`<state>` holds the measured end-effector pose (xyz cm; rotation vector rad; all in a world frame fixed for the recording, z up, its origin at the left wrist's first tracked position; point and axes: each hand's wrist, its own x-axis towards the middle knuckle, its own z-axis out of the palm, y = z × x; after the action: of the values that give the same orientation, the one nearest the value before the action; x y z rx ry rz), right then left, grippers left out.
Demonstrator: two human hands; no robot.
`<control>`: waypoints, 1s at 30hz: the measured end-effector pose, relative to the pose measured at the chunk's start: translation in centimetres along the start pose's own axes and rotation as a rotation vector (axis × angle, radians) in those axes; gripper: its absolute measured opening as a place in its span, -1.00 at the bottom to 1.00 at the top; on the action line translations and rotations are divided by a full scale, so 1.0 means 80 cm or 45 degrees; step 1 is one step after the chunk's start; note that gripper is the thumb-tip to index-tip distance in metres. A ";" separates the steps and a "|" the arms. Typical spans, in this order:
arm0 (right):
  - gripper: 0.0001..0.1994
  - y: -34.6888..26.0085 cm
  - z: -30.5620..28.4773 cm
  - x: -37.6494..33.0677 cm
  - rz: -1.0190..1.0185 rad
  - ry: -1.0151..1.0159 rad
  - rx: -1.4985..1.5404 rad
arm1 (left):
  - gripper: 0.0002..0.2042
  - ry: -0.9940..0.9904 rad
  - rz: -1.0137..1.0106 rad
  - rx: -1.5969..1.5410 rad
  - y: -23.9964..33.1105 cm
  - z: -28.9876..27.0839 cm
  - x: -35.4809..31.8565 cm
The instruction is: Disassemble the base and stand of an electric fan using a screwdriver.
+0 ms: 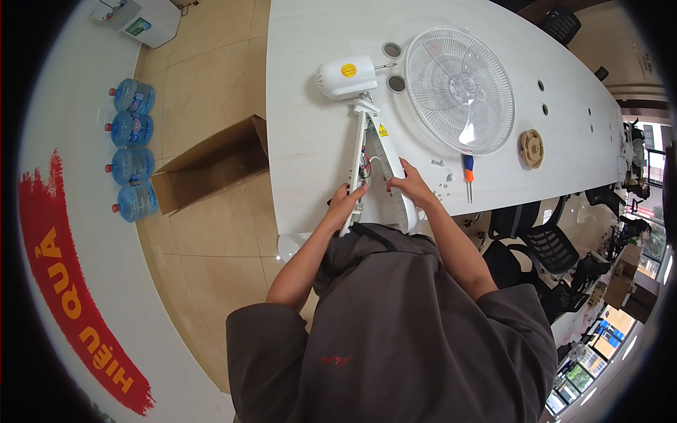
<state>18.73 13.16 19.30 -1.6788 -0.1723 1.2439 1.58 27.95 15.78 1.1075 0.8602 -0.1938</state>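
A white fan body lies on the long pale table (303, 141), its motor head (345, 76) pointing away from me. Below the head the stem housing is split open: a narrow white half (357, 151) on the left, a wider curved cover (395, 173) on the right, with red wires between them. My left hand (347, 199) grips the lower end of the narrow half. My right hand (409, 185) holds the curved cover near its lower end. Both hands are at the table's near edge.
A round clear fan grille (458, 90) lies right of the motor head. A tan round nut (531, 148), an orange-handled screwdriver (467, 173) and small screws (444, 185) sit nearby. An open cardboard box (211, 166) and several blue water bottles (132, 144) stand on the floor at left; black chairs (543, 247) at right.
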 end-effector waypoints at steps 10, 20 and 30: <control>-0.17 -0.001 -0.002 0.001 0.033 -0.054 0.068 | -0.18 -0.141 0.012 -0.076 0.051 -0.037 0.054; -0.08 -0.008 0.002 0.039 0.182 -0.027 -0.393 | -0.27 -0.062 -0.073 -0.213 0.110 -0.009 0.100; 0.01 -0.084 0.026 0.147 -0.012 0.092 0.008 | -0.46 -0.048 -0.019 -0.120 0.105 -0.007 0.100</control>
<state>25.27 24.97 16.91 -1.7130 -0.1320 1.1741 11.16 34.48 16.06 1.0071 0.8358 -0.1842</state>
